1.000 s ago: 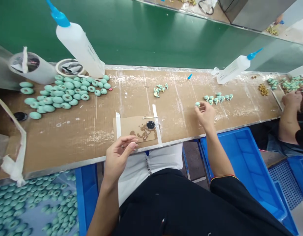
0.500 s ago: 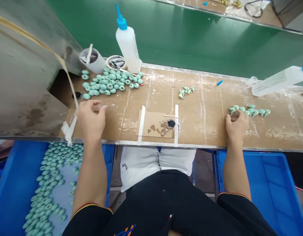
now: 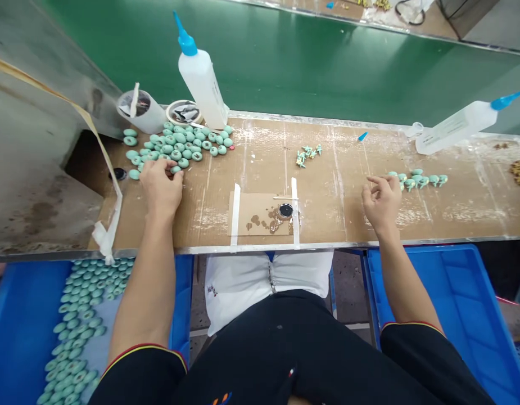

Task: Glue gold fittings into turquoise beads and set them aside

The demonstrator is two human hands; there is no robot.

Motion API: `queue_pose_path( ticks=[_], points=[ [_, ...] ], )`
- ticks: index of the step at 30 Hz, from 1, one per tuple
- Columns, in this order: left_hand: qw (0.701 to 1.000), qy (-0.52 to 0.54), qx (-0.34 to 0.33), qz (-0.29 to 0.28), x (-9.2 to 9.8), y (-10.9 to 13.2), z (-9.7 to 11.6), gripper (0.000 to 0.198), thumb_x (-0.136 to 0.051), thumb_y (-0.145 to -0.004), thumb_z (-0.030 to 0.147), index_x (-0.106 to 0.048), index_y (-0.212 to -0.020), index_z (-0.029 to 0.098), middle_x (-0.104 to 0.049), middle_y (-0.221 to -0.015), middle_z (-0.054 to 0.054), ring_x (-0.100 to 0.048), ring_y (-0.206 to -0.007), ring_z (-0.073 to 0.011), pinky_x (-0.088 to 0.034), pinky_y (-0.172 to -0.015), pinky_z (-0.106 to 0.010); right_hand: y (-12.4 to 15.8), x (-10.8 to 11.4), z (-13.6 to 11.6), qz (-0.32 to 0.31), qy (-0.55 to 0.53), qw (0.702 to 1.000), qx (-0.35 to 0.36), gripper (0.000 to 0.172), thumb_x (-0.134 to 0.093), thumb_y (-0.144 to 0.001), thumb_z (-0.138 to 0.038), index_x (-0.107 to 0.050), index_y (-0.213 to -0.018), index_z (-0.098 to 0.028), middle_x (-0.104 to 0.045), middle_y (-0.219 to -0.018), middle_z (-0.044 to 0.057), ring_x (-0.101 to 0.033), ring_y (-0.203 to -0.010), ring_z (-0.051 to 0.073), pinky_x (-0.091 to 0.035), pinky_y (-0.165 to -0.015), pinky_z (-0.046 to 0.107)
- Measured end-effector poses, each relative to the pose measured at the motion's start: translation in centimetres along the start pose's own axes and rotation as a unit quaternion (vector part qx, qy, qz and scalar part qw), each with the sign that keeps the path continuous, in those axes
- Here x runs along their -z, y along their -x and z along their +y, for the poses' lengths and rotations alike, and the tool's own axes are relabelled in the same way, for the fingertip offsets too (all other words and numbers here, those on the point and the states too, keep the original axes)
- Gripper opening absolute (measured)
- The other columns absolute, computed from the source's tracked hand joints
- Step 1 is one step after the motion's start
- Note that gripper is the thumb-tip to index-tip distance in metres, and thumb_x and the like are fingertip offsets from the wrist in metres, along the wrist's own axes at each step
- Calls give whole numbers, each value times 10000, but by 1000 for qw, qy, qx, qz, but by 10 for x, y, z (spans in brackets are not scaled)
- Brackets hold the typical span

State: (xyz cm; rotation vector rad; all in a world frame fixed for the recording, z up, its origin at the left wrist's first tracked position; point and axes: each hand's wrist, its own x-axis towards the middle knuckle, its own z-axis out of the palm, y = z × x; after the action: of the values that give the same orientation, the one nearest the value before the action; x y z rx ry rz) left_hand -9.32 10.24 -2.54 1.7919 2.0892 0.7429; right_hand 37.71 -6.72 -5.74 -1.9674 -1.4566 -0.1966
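Note:
My left hand (image 3: 162, 188) is at the near edge of a pile of pale green, egg-shaped pieces (image 3: 187, 153), several with a dark hole. Its thumb and forefinger close round one green egg-shaped piece (image 3: 175, 169). Over on the right, my right hand (image 3: 381, 203) hovers with fingers apart and nothing visible in them. Just beyond its fingertips lies a row of small green figures (image 3: 422, 181) with pale yellow parts. Smaller green and yellow pieces (image 3: 307, 154) lie in a cluster mid-table.
A small black pot (image 3: 285, 211) and a thin stick (image 3: 285, 198) sit on a taped cardboard piece (image 3: 255, 214). Bottles with blue nozzles (image 3: 204, 87) stand along the back. A blue crate (image 3: 15, 326) of green pieces is below left, another blue crate (image 3: 449, 315) below right.
My left hand has moved forward to the pile and closed on a green piece. My right hand has drawn back left from the row of figures, its fingers opening. The view has shifted slightly.

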Motion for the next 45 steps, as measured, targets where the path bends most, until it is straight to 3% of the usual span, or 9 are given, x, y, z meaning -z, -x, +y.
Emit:
queue_pose_path(
  ticks=[4,10,14,21,25,31,35,40,45],
  points=[
    [998,-18,-54,-21,-2,17,-5,292,-624,-859,170,-740,-1119,105,-674,-1229,-177,-644,-1121,-326,-477,-1099,-464,-21,-25,-26,-95,-65,991,69,197,-580,-942,-317,-713,-1056,-227,-636,-1014,82,-608,-670,178,-563,-763,387],
    [995,-10,-97,0,-15,35,-21,298,-551,-919,228,-761,-1097,114,-723,-1200,-193,-613,-1201,-372,-442,-1121,-546,-49,-63,-64,-222,-105,960,136,172,-638,-943,-242,-696,-1105,-229,-657,-1058,72,-635,-714,174,-562,-844,387],
    [992,47,-113,45,-18,36,-32,243,-637,-889,237,-767,-1076,153,-730,-1055,-123,-639,-1048,-307,-477,-1074,-512,-58,-86,-84,-233,-92,957,149,140,-641,-958,-214,-668,-1095,-226,-671,-1129,81,-651,-773,192,-546,-921,428],
    [967,225,-101,72,-12,74,-19,199,-810,-814,348,-782,-968,227,-693,-951,-43,-633,-778,-179,-569,-701,-306,-63,-106,-95,-225,-54,966,118,42,-654,-963,-183,-627,-969,-215,-688,-1100,107,-695,-969,275,-540,-912,445],
    [936,336,-86,65,-17,109,-3,274,-808,-806,324,-807,-1056,210,-737,-1073,-64,-721,-868,-174,-632,-773,-310,-59,-101,-94,-236,-58,959,146,65,-649,-955,-186,-599,-943,-226,-688,-1075,97,-693,-880,246,-549,-852,414],
    [920,388,-54,23,-16,147,15,251,-740,-891,303,-813,-1106,196,-800,-1142,-92,-781,-958,-205,-660,-905,-365,-49,-80,-92,-246,-102,952,148,94,-660,-888,-203,-576,-861,-235,-681,-926,61,-654,-769,210,-551,-769,368],
    [888,460,-17,1,-17,155,22,260,-800,-818,275,-795,-1064,192,-821,-1014,-66,-785,-852,-187,-673,-793,-327,-40,-50,-99,-244,-161,945,149,44,-648,-891,-242,-608,-873,-243,-690,-834,31,-650,-731,197,-552,-715,345],
    [872,488,9,-28,-17,156,29,256,-835,-765,246,-802,-1011,183,-825,-1011,-71,-781,-881,-185,-659,-837,-316,-28,-12,-121,-258,-189,925,205,42,-636,-946,-281,-653,-925,-249,-702,-830,21,-660,-736,183,-563,-715,332],
    [874,483,18,-53,-20,161,30,318,-821,-775,317,-796,-1057,174,-820,-1051,-87,-777,-916,-202,-654,-862,-341,-23,0,-135,-305,-176,895,272,82,-627,-995,-296,-692,-990,-247,-731,-958,53,-678,-793,186,-581,-747,337]
  ],
)
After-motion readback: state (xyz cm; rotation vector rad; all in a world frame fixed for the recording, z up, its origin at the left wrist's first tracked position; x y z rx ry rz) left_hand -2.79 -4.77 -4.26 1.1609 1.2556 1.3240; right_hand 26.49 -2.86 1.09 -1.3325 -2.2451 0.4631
